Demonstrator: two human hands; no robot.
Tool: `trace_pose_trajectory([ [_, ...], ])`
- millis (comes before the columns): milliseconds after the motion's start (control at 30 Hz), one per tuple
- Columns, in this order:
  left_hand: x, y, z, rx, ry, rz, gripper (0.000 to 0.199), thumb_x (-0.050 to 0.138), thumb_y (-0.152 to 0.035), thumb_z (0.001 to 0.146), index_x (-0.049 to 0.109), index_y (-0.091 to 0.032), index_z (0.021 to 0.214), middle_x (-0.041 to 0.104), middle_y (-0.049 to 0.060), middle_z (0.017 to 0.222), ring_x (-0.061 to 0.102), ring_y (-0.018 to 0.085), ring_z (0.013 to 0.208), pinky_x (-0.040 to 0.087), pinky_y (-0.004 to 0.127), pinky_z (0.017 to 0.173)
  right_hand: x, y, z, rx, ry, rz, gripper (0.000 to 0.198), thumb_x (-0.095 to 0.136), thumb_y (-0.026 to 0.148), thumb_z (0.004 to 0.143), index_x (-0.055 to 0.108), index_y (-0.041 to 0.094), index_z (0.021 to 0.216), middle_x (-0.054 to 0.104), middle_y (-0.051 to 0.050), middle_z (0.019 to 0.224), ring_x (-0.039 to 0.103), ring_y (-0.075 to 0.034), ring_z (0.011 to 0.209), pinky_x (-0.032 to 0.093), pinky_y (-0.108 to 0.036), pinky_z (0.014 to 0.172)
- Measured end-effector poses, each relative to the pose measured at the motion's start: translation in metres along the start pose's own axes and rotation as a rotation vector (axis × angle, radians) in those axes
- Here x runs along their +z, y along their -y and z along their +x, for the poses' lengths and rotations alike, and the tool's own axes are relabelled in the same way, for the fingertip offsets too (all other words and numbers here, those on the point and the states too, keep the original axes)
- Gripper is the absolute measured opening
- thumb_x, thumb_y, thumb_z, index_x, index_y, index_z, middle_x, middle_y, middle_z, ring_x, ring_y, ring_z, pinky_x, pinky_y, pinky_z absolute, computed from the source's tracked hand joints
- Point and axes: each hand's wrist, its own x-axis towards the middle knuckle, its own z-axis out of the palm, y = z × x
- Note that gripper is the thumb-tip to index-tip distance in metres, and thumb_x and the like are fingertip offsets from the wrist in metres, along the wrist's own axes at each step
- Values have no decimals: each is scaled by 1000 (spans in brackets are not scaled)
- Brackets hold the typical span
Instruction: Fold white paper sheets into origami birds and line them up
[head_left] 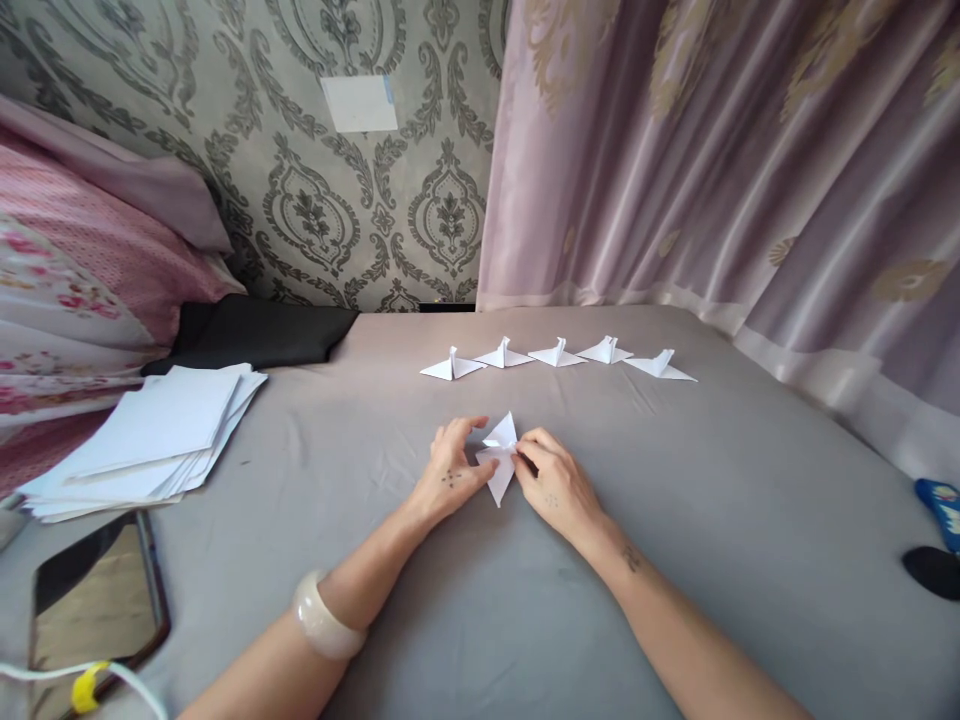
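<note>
A grey cloth-covered surface [360, 600] fills most of the view, backed by a satiny mauve curtain [637, 180] and a patterned wall [315, 220]. At the left lie a loose stack of white paper [157, 425], a dark-screened device [94, 590] just nearer, and a flat black item [262, 330] behind the stack. Toward the far edge, five folded paper figures [559, 354] stand in a slightly curved row. The left hand [452, 465] has its thumb on the paper and its forefinger parted from it; the right hand [555, 475] pinches the opposite edge between thumb and fingertips. A pale bangle [322, 615] circles the left forearm. Smallest is the folded paper [504, 452] itself, a pointed diamond between the hands, nearer than the row.
</note>
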Motion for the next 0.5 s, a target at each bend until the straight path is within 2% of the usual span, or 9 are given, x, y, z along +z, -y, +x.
trace_pose_trajectory([
  [100,2,0,0,8,80,-36,29,67,-29,77,64,-25,106,65,4,104,55,24,104,43,37,91,0,-4,0,-13,20,45,17,48,18,88,64,23,92,62,-4,94,60,-17,89,46,-26,75],
  [200,6,1,2,-6,80,-75,14,63,-30,81,69,-23,92,67,3,92,60,21,93,46,32,82,1,-4,-1,12,2,87,17,50,18,86,61,23,98,63,-3,95,61,-16,84,47,-26,72],
  [300,8,2,2,-9,53,-99,11,62,-27,82,69,-21,88,69,3,91,62,20,88,46,28,77,-1,1,-1,49,-58,123,18,50,19,85,57,22,101,63,-3,96,61,-15,80,47,-27,70],
  [500,7,-3,3,55,23,-96,9,63,-25,83,69,-21,86,71,2,89,63,20,90,45,29,81,-2,9,1,58,-133,243,6,52,23,84,58,22,85,63,-1,84,60,-15,75,46,-27,69],
])
